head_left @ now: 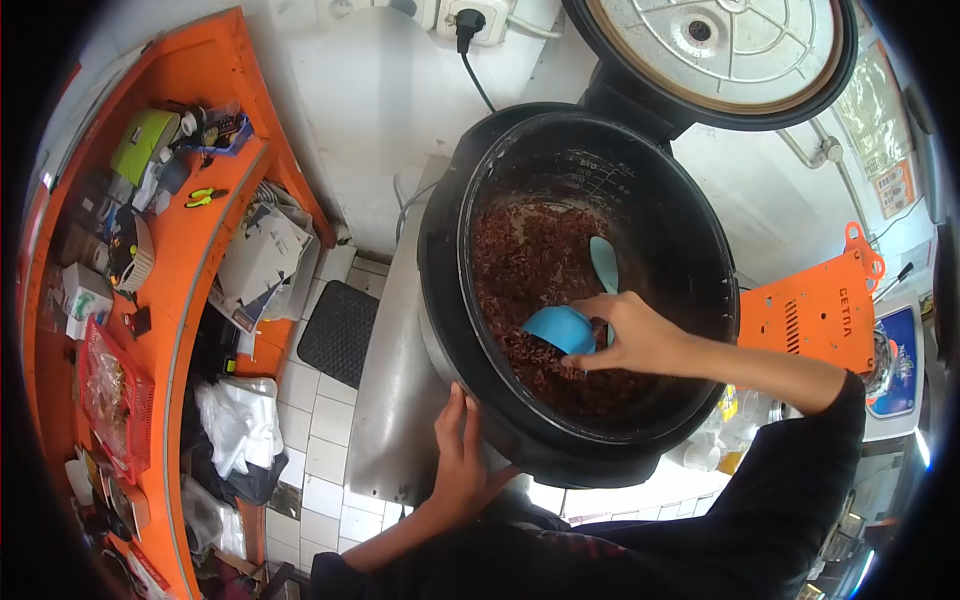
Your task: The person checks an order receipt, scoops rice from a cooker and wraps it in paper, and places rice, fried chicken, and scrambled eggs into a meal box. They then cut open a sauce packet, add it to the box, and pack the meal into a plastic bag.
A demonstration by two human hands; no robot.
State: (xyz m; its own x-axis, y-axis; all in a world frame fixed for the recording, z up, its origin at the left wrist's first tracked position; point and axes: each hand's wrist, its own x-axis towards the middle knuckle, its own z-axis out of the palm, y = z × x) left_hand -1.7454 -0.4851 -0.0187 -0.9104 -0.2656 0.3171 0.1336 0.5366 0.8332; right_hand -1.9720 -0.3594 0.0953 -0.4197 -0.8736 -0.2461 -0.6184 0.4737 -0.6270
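A large black rice cooker [455, 300] stands with its lid [720, 50] raised, and dark reddish-brown cooked rice [535, 255] covers the bottom of the pot. My right hand [630, 335] reaches inside, thumb and fingers closed on the rim of a small blue bowl [558, 328]. The bowl is tilted and pressed into the rice. Just beyond it a pale teal rice paddle [604, 262] leans in the pot, its lower part partly hidden by my hand. My left hand [465, 460] rests against the cooker's outer side near the front, fingers stretched out.
Beneath the cooker is a metal surface [385, 400]. An orange shelf [215, 225] at left carries a red basket [112, 400] and small items. Plastic bags [240, 425] hang below it. To the right stands an orange machine [810, 310]. A plug [468, 28] is in the wall socket.
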